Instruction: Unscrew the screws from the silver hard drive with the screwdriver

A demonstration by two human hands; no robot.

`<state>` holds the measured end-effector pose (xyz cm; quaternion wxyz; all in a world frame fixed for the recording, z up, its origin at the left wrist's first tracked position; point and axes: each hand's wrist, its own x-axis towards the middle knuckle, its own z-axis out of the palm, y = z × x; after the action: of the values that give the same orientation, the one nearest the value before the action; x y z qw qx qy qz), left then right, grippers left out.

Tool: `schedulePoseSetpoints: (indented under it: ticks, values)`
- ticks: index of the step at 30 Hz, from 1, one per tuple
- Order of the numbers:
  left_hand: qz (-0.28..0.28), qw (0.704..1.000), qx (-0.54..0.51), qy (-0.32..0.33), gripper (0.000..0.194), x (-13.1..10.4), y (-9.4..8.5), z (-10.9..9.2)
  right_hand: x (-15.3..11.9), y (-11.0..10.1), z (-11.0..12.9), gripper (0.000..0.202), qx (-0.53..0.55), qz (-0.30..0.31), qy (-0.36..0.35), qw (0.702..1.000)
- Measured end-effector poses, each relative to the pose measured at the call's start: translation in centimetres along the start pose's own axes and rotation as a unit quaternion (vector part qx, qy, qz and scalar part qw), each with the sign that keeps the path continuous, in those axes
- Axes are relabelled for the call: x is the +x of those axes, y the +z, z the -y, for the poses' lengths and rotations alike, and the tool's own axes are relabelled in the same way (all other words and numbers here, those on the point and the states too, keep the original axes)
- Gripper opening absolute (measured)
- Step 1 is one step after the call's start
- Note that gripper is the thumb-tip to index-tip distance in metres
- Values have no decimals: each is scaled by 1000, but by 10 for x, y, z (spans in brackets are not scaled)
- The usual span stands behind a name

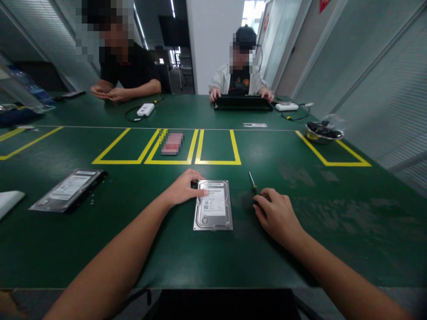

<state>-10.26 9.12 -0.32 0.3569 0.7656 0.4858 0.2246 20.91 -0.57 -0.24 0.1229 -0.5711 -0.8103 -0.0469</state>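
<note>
With left hand (184,189), pinching hard drive (215,211) by its far left edge, flat on green table (167,258); with right hand (276,211), gripping screwdriver (252,182) by the handle, right of hard drive. As for hard drive, probably dense, stiff, smooth and knock-sensitive; best taken by both long side edges.
</note>
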Motion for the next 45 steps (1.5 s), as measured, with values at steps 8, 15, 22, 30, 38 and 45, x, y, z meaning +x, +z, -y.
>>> schedulePoseSetpoints:
  ticks: [8,15,22,30,38,45]
  values:
    - [-16,999,-34,-5,49,1,-3,6,4,-20,37,44,80,-55,-92,991]
    - [-42,998,-44,-31,63,0,-1,9,17,-2,75,70,166,-23,-199,965]
    - [-34,998,-48,-26,66,-1,-2,7,22,25,69,69,172,17,-239,955]
    - [-44,995,-84,-31,50,-12,-15,8,20,25,71,69,179,35,-226,957]
    - [-136,978,149,-52,36,-54,-43,18,19,25,74,68,187,33,-219,957]
    - [-230,858,414,-201,30,-116,-71,52,20,23,76,67,190,36,-215,957]
